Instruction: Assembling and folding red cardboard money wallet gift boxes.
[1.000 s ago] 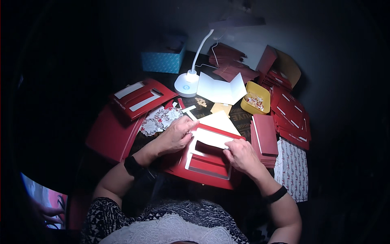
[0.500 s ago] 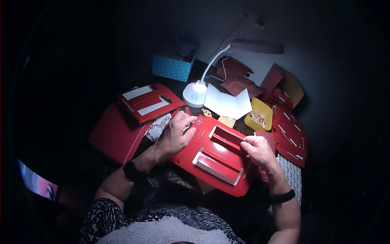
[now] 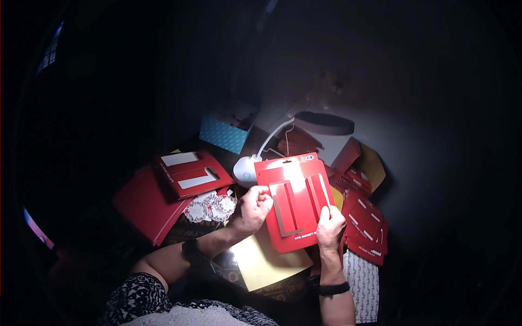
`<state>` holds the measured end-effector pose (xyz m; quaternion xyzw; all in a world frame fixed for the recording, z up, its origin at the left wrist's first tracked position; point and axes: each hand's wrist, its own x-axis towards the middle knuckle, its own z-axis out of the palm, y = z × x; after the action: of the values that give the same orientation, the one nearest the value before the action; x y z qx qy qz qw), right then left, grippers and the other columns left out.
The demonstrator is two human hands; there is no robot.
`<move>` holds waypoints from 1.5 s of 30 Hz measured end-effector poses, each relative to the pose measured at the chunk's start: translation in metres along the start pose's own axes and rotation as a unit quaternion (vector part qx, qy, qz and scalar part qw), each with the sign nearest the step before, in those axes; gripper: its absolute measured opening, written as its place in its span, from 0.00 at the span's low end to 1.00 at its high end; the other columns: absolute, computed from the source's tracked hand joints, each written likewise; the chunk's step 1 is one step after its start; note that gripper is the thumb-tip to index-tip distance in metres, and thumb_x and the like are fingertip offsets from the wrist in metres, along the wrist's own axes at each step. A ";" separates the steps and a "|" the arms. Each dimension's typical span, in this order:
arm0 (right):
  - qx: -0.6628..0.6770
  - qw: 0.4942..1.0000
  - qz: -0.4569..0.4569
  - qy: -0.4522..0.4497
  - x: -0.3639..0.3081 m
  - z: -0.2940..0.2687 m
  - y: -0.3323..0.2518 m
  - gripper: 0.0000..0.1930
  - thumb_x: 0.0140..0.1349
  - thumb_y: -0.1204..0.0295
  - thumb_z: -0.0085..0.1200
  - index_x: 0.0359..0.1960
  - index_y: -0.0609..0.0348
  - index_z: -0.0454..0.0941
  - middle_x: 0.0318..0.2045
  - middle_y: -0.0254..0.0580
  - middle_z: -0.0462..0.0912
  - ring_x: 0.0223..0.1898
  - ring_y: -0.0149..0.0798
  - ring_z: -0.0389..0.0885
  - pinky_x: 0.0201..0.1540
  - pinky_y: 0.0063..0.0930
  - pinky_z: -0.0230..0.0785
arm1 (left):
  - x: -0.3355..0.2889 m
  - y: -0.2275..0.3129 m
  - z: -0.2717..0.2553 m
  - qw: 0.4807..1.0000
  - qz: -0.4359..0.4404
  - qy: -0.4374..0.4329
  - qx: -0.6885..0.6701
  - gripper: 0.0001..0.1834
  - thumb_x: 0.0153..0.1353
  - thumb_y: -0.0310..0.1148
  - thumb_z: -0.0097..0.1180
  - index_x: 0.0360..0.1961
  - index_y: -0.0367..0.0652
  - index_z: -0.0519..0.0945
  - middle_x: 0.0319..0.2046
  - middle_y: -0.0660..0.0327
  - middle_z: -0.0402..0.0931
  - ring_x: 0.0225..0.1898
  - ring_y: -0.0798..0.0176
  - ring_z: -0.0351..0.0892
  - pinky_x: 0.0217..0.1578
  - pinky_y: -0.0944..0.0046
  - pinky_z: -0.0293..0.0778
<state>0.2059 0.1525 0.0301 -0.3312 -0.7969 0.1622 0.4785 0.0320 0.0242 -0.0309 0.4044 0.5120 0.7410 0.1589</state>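
A flat red card package (image 3: 300, 168) with two long cut-out windows is held up, tilted toward me, over the middle of the table. At its left edge is my left hand (image 3: 254, 209), with the fingers closed on the card beside the left window. My right hand (image 3: 330, 228) pinches the lower right edge by the other window. Below the package lies a pale yellow sheet (image 3: 269, 264). Light from the lamp makes a bright glare across the package's upper part.
Left are stacked red card (image 3: 147, 204), another windowed red package (image 3: 187, 176) and white-and-red paper pieces (image 3: 209, 206). A white lamp (image 3: 246, 173) and blue box (image 3: 223, 136) stand behind. Right are a yellow tub (image 3: 339, 196), red packages (image 3: 367, 228) and a patterned sheet (image 3: 363, 282).
The red package has been raised and turned more upright, with its printed end lower. The yellow sheet beneath has come into sight, and the folded white card is now hidden. My view has shifted.
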 end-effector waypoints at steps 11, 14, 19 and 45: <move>-0.077 0.980 -0.179 0.032 0.014 -0.015 -0.021 0.10 0.62 0.76 0.49 0.23 0.69 0.71 0.13 0.49 0.67 0.13 0.35 0.64 0.19 0.33 0.59 | 0.030 -0.005 0.029 0.959 -0.125 -0.042 -0.249 0.14 0.62 0.27 0.55 0.48 0.35 0.72 0.35 0.61 0.77 0.36 0.70 0.78 0.37 0.67 0.77; 0.018 0.997 -0.025 -0.068 0.020 -0.025 -0.027 0.10 0.62 0.77 0.49 0.23 0.68 0.73 0.12 0.39 0.69 0.15 0.26 0.66 0.19 0.28 0.59 | 0.021 0.009 0.034 0.948 -0.167 0.031 -0.268 0.12 0.61 0.26 0.57 0.46 0.37 0.74 0.38 0.60 0.77 0.37 0.69 0.79 0.39 0.67 0.77; 0.180 0.969 0.075 -0.154 0.010 -0.020 -0.012 0.09 0.63 0.77 0.50 0.25 0.67 0.77 0.18 0.27 0.74 0.19 0.19 0.67 0.20 0.22 0.60 | 0.013 0.031 0.033 0.935 -0.154 0.022 -0.317 0.14 0.61 0.24 0.56 0.47 0.34 0.73 0.42 0.57 0.78 0.43 0.63 0.80 0.47 0.61 0.78; 0.229 0.872 0.207 -0.379 -0.006 -0.016 -0.001 0.13 0.67 0.65 0.53 0.32 0.62 0.82 0.21 0.22 0.74 0.23 0.18 0.68 0.26 0.15 0.62 | 0.003 0.008 0.012 0.908 -0.212 -0.107 -0.346 0.15 0.61 0.21 0.50 0.50 0.31 0.73 0.45 0.54 0.78 0.44 0.62 0.80 0.47 0.61 0.78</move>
<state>0.2214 0.1468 0.0349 -0.2829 -0.7706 0.5489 0.1579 0.0404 0.0306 -0.0207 0.2824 0.2770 0.7729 0.4961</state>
